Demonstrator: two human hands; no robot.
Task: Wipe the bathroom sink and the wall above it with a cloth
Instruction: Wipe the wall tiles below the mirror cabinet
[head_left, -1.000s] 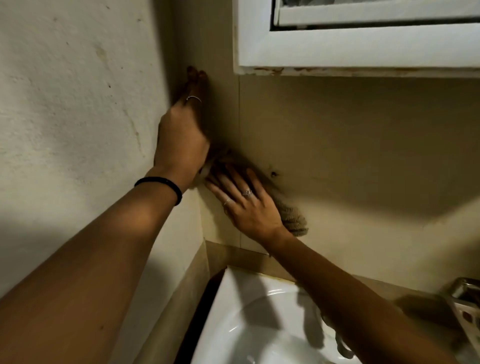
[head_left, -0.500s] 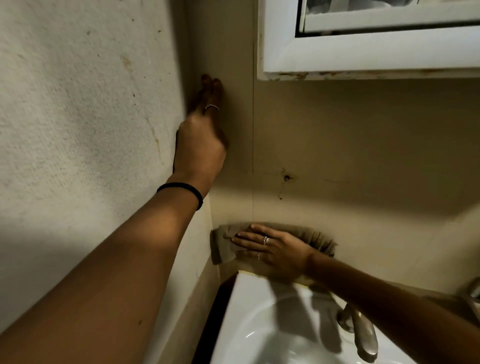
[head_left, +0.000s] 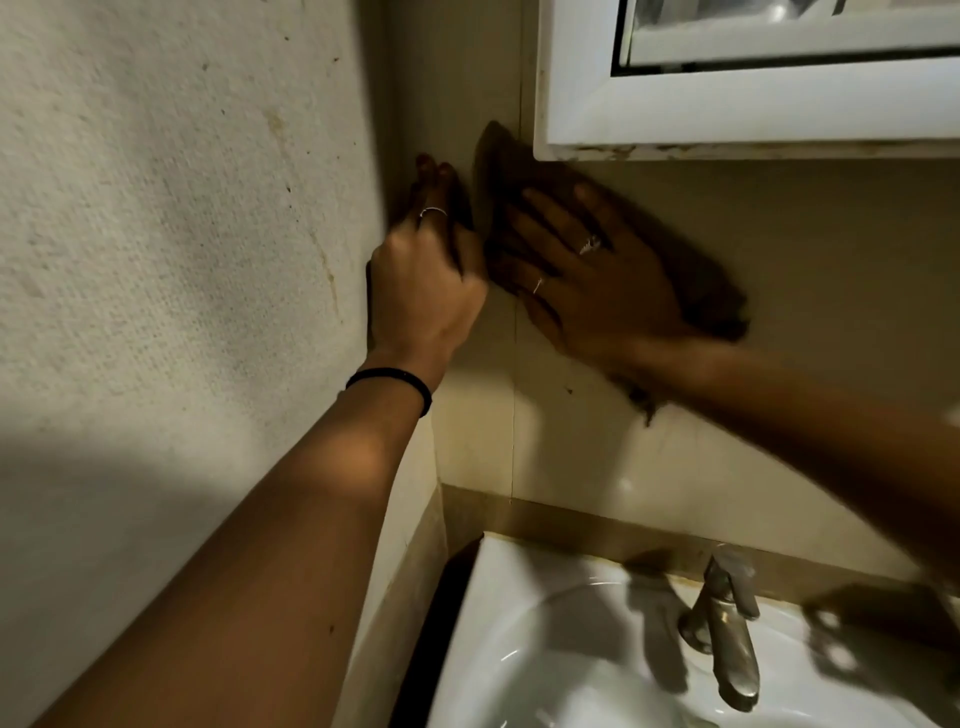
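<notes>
A dim bathroom corner with beige wall (head_left: 779, 322) tiles. A brown cloth (head_left: 696, 275) lies flat on the wall just under a white cabinet (head_left: 753, 124), pressed by the right hand (head_left: 597, 280) with fingers spread. The left hand (head_left: 426, 270) rests straight-fingered in the corner. Below are a white sink (head_left: 498, 613) and a tap (head_left: 727, 634).

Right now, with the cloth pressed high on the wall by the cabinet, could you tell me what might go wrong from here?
1. The right hand presses the cloth against the wall just under the cabinet; an upward stroke could knock knuckles on its chipped lower edge.
2. The cloth's loose tail hangs below the wrist and might drag grime across the wall.
3. The left hand braces in the corner beside the cloth, so a leftward wipe may bump it.
</notes>
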